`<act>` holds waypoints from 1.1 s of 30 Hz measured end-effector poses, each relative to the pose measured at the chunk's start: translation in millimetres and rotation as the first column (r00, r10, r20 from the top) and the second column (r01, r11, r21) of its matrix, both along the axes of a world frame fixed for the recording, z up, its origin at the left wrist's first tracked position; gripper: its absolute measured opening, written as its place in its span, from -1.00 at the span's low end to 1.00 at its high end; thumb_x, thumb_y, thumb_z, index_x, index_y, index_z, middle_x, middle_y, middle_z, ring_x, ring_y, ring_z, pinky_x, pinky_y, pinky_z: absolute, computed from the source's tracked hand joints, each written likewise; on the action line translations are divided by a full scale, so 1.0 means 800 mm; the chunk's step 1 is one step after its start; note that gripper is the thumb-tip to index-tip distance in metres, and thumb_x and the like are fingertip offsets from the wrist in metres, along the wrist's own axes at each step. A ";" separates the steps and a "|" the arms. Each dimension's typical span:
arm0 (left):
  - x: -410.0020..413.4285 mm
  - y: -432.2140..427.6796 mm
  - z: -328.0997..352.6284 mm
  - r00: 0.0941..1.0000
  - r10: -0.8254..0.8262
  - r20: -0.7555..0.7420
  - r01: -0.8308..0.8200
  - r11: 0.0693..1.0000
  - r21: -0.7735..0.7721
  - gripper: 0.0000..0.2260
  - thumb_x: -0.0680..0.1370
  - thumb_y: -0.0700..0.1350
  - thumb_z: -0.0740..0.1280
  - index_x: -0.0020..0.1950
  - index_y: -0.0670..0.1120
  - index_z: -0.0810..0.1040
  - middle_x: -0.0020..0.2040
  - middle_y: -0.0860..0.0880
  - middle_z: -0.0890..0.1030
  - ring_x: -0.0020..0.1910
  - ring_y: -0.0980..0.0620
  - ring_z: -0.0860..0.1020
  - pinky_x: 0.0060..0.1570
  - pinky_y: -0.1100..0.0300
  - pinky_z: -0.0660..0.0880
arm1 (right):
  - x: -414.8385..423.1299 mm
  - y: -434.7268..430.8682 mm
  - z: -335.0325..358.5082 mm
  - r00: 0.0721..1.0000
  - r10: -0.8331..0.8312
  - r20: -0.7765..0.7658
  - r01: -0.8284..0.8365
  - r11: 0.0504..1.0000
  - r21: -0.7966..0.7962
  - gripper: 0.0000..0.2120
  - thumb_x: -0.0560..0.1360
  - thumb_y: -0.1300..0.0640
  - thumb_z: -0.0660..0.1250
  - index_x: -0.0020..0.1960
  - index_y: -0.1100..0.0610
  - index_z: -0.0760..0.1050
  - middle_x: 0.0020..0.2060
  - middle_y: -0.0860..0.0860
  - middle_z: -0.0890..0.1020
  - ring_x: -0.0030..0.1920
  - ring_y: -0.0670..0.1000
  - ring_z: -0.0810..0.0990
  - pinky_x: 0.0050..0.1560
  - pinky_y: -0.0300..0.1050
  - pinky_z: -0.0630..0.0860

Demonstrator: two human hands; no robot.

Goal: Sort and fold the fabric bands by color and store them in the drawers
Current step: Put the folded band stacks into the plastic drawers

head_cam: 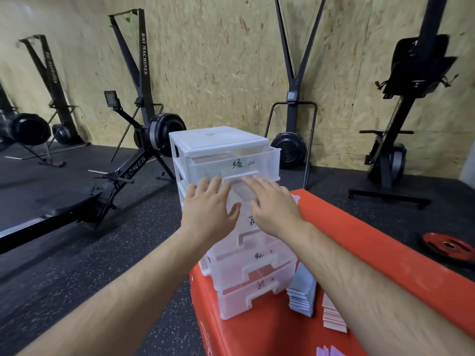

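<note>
Your left hand and right hand are flat, gripping nothing, at the part-open top drawer. If closing, push evenly beside the handle. Band stacks sit near the red box's front edge.

Head-worn view, forward and downward.

Bright, even indoor light falls from above, casting only soft shadows. Both hands are smeared by motion blur (fingertips most of all), as is the far-left rower. Wide-angle distortion bends the wall and floor at the edges.
</note>
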State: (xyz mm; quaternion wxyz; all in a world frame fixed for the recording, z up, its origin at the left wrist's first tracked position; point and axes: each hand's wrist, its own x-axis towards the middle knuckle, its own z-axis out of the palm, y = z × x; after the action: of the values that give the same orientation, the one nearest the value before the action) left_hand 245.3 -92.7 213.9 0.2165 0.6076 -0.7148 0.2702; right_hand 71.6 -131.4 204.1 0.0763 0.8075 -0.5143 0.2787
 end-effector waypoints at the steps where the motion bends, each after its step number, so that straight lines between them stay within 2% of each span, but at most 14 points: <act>1: -0.003 0.002 0.001 1.000 -0.023 -0.010 0.023 1.000 -0.003 -0.52 0.54 0.25 0.12 0.38 0.04 0.39 0.31 0.05 0.48 0.26 -0.07 0.44 0.24 0.00 0.30 | -0.002 0.003 -0.003 1.000 0.005 0.012 -0.005 1.000 -0.006 -0.45 0.58 0.10 0.11 0.57 -0.08 0.21 0.51 -0.03 0.34 0.48 0.04 0.28 0.43 0.02 0.22; 4: -0.024 0.019 -0.010 0.990 -0.142 -0.019 0.142 0.990 -0.019 -0.52 0.54 0.19 0.17 0.40 0.01 0.41 0.34 0.06 0.49 0.32 -0.05 0.44 0.32 -0.01 0.32 | -0.016 0.023 -0.018 0.999 0.023 0.037 -0.022 0.999 -0.031 -0.46 0.55 0.07 0.07 0.54 -0.07 0.27 0.46 -0.04 0.41 0.47 0.03 0.32 0.44 0.08 0.28; 6: -0.046 0.032 -0.030 0.974 -0.222 -0.031 0.222 0.975 -0.030 -0.51 0.52 0.13 0.21 0.39 -0.04 0.45 0.31 0.06 0.51 0.32 -0.04 0.45 0.33 0.01 0.32 | -0.035 0.043 -0.033 0.999 0.007 0.049 -0.005 0.999 -0.038 -0.48 0.55 0.05 0.04 0.51 -0.04 0.32 0.44 -0.06 0.43 0.47 0.01 0.32 0.44 0.04 0.29; 11: -0.107 0.047 -0.097 0.915 -0.394 -0.090 0.394 0.919 -0.019 -0.56 0.46 0.06 0.30 0.32 -0.05 0.52 0.25 0.05 0.56 0.27 -0.03 0.49 0.27 0.09 0.32 | -0.103 0.092 -0.090 0.990 -0.056 0.127 0.064 0.996 -0.057 -0.58 0.52 0.11 0.14 0.34 0.01 0.51 0.26 -0.11 0.56 0.31 -0.03 0.45 0.24 -0.04 0.38; 13: -0.130 0.047 -0.130 0.897 -0.424 -0.127 0.434 0.899 0.058 -0.58 0.46 0.05 0.29 0.28 -0.06 0.54 0.24 0.03 0.57 0.24 -0.04 0.51 0.21 0.08 0.34 | -0.140 0.096 -0.127 0.971 -0.115 0.210 0.119 0.993 -0.008 -0.62 0.51 0.15 0.19 0.28 0.00 0.54 0.16 -0.12 0.62 0.23 -0.02 0.51 0.20 0.00 0.44; 15: -0.151 0.045 -0.167 0.898 -0.419 -0.137 0.440 0.869 0.228 -0.55 0.47 0.06 0.25 0.31 -0.07 0.51 0.29 0.02 0.55 0.26 -0.05 0.50 0.21 0.06 0.36 | -0.170 0.098 -0.167 0.939 -0.228 0.256 0.203 0.972 0.118 -0.63 0.51 0.15 0.20 0.28 0.01 0.54 0.12 -0.07 0.66 0.19 0.04 0.55 0.19 0.05 0.47; 18: -0.170 0.030 -0.214 0.913 -0.385 -0.136 0.404 0.806 0.433 -0.51 0.48 0.06 0.22 0.37 -0.08 0.46 0.35 -0.01 0.50 0.31 -0.09 0.47 0.21 0.02 0.39 | -0.192 0.090 -0.210 0.957 -0.283 0.063 0.250 0.915 0.318 -0.63 0.53 0.14 0.23 0.32 0.02 0.52 0.22 0.00 0.63 0.27 0.12 0.50 0.27 0.04 0.43; 22: -0.183 0.008 -0.258 0.919 -0.340 -0.200 0.393 0.751 0.531 -0.45 0.46 0.10 0.14 0.40 -0.07 0.44 0.38 -0.04 0.48 0.34 -0.13 0.46 0.26 0.00 0.40 | -0.203 0.059 -0.230 0.959 -0.282 -0.039 0.272 0.868 0.415 -0.62 0.57 0.08 0.20 0.38 -0.02 0.46 0.27 0.00 0.58 0.31 0.13 0.44 0.29 0.05 0.39; 24: -0.189 0.003 -0.280 0.917 -0.347 -0.196 0.396 0.739 0.544 -0.46 0.48 0.14 0.11 0.40 -0.04 0.44 0.40 -0.02 0.47 0.33 -0.10 0.46 0.24 0.00 0.42 | -0.207 0.042 -0.242 0.952 -0.293 -0.088 0.301 0.848 0.436 -0.63 0.60 0.05 0.17 0.39 -0.02 0.44 0.28 0.02 0.56 0.32 0.14 0.43 0.28 0.03 0.37; 27: -0.194 -0.001 -0.305 0.904 -0.365 -0.223 0.428 0.746 0.511 -0.53 0.54 0.17 0.09 0.32 -0.03 0.49 0.36 0.04 0.49 0.29 -0.05 0.47 0.20 0.02 0.40 | -0.202 0.019 -0.261 0.949 -0.305 -0.082 0.310 0.852 0.423 -0.62 0.61 0.02 0.17 0.41 0.00 0.42 0.32 0.03 0.52 0.34 0.13 0.40 0.30 0.03 0.35; 30: -0.194 0.001 -0.327 0.872 -0.371 -0.320 0.485 0.749 0.451 -0.59 0.60 0.11 0.15 0.36 -0.05 0.49 0.38 0.04 0.48 0.32 -0.01 0.43 0.32 0.15 0.29 | -0.195 -0.009 -0.273 0.955 -0.288 -0.066 0.286 0.846 0.450 -0.55 0.63 -0.02 0.15 0.51 -0.01 0.30 0.43 0.00 0.43 0.43 0.11 0.34 0.38 0.05 0.29; 33: -0.189 0.007 -0.344 0.839 -0.360 -0.408 0.522 0.744 0.417 -0.56 0.63 0.11 0.13 0.44 -0.04 0.43 0.45 0.05 0.42 0.41 0.02 0.34 0.45 0.20 0.15 | -0.192 -0.029 -0.288 0.955 -0.280 -0.100 0.289 0.794 0.536 -0.48 0.64 -0.06 0.10 0.57 0.01 0.19 0.52 -0.02 0.33 0.49 0.08 0.29 0.44 0.05 0.21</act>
State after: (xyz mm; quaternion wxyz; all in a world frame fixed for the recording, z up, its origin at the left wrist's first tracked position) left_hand 94.3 -87.1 -61.2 0.2115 0.4873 -0.8429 -0.0856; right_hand -81.8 -154.8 -26.5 -0.1114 0.7112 -0.6868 0.1002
